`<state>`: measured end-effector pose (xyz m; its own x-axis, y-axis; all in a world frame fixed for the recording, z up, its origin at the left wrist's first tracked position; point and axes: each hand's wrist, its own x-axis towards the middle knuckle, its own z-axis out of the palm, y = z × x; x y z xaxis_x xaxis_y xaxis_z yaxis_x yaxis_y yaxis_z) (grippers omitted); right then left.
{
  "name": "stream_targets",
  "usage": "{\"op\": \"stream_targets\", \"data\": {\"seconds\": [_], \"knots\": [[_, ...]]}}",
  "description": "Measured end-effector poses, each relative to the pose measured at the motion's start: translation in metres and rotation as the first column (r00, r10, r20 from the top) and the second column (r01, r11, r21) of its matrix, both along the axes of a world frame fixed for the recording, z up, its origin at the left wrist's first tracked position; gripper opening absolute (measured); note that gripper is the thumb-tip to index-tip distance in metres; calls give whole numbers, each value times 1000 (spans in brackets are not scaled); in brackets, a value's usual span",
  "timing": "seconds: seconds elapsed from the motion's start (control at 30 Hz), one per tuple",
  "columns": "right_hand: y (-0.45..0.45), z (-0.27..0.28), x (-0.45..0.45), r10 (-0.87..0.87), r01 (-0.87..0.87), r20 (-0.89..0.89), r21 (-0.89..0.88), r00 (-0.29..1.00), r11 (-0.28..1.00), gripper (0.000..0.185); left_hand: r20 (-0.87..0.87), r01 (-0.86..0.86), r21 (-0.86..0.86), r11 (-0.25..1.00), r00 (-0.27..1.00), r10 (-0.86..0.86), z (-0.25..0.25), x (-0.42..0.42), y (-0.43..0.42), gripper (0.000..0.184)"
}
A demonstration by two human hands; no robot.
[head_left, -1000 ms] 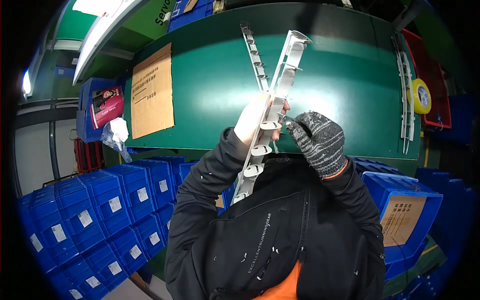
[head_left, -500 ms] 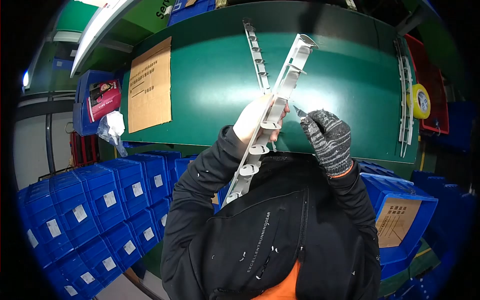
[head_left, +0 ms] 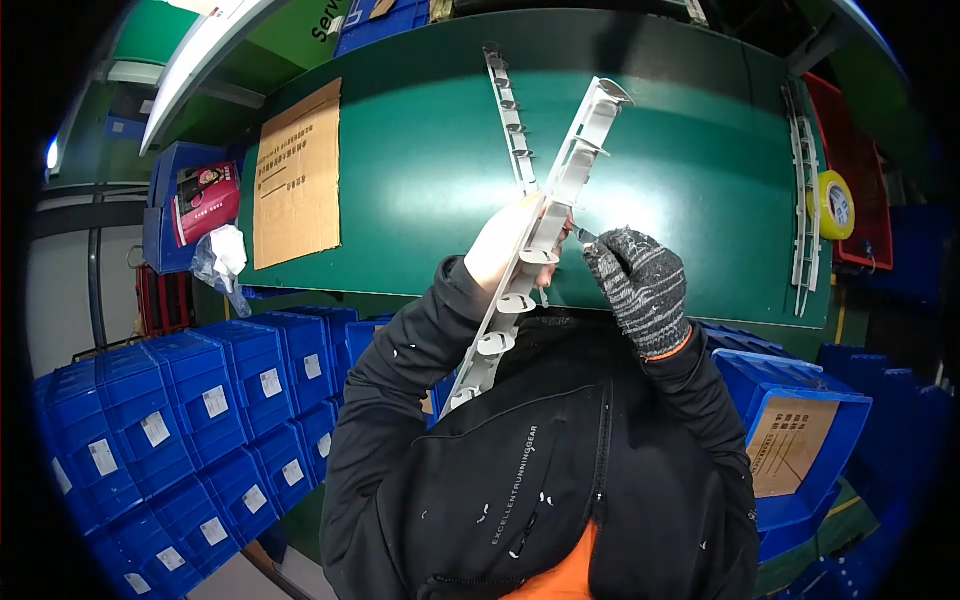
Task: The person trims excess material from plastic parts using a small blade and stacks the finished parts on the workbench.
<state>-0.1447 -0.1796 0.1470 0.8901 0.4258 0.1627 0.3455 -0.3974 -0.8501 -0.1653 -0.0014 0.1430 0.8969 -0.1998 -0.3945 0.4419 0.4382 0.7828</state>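
My bare left hand (head_left: 498, 246) is wrapped round the middle of a long white plastic strip (head_left: 572, 172) with cupped tabs along its length. The strip slants from the upper right down to the front of my black jacket. My right hand (head_left: 645, 295), in a dark striped knit glove, is closed on a small pointed blade (head_left: 584, 236), whose handle is hidden in the fingers. The blade's tip is at the strip's right side, close to my left fingertips; whether it touches cannot be made out. A similar strip (head_left: 513, 125) lies on the table behind.
The green table (head_left: 410, 180) carries a flat cardboard sheet (head_left: 298, 175) at left. More white strips (head_left: 805, 210) lie along its right edge, beside a yellow tape roll (head_left: 836, 205) and a red bin (head_left: 850, 130). Blue crates (head_left: 215, 375) are stacked at lower left; another blue crate (head_left: 850, 430) stands at right.
My right hand has moved left with the blade, bringing its tip up to the white strip. My left hand keeps its hold, with the strip almost in the same place.
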Motion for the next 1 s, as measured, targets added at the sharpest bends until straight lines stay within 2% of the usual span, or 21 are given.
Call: {"op": "stream_targets", "data": {"seconds": [0.1, 0.2, 0.3, 0.4, 0.5, 0.6, 0.67, 0.73, 0.83, 0.9, 0.97, 1.0], "knots": [[3, -2, -2, 10, -10, 23, -16, 1000, 1000, 17, 54, 28, -5, 1000, 998, -27, -3, -1, 1, 43], [2, -5, -2, 1, 1, 37, -48, 999, 999, 17, 3, 97, -26, 995, 995, -97, -6, 2, 6, 44], [1, -3, -4, -44, 43, 37, 22, 998, 999, 16, -19, 0, 26, 1000, 1000, 1, 0, -1, -1, 46], [-1, -3, -5, -43, 42, 40, 32, 998, 999, 15, 58, 59, -45, 997, 997, -57, -8, -1, 3, 47], [0, -2, -5, 7, -8, 26, 15, 1000, 1000, 17, 114, 32, -64, 997, 993, -24, -8, -3, 0, 47], [3, -4, -5, 4, -2, 67, -20, 998, 1000, 19, 98, 120, -48, 992, 989, -115, -11, -3, 6, 47], [-1, -8, -3, -16, 18, 60, -42, 998, 999, 17, 58, 81, -41, 996, 995, -79, -9, -2, 2, 46], [-4, -9, -3, -43, 42, 45, 27, 998, 999, 16, 18, 38, -30, 999, 999, -37, -9, -1, 2, 46], [-4, -4, -4, -46, 46, 11, 20, 999, 999, 14, 47, 50, -60, 997, 998, -48, -8, 0, 1, 44], [-6, -7, -3, -44, 44, -14, 27, 999, 999, 15, -11, 24, -73, 997, 1000, -25, -5, 0, 0, 42], [-11, -18, -1, -56, 85, -136, 219, 989, 972, 17, -21, 44, -54, 998, 999, -45, -12, 2, 8, 42], [-13, -16, 2, -61, 88, -127, 222, 990, 971, 17, -33, 66, -37, 997, 997, -68, -13, 5, 11, 42]]}}
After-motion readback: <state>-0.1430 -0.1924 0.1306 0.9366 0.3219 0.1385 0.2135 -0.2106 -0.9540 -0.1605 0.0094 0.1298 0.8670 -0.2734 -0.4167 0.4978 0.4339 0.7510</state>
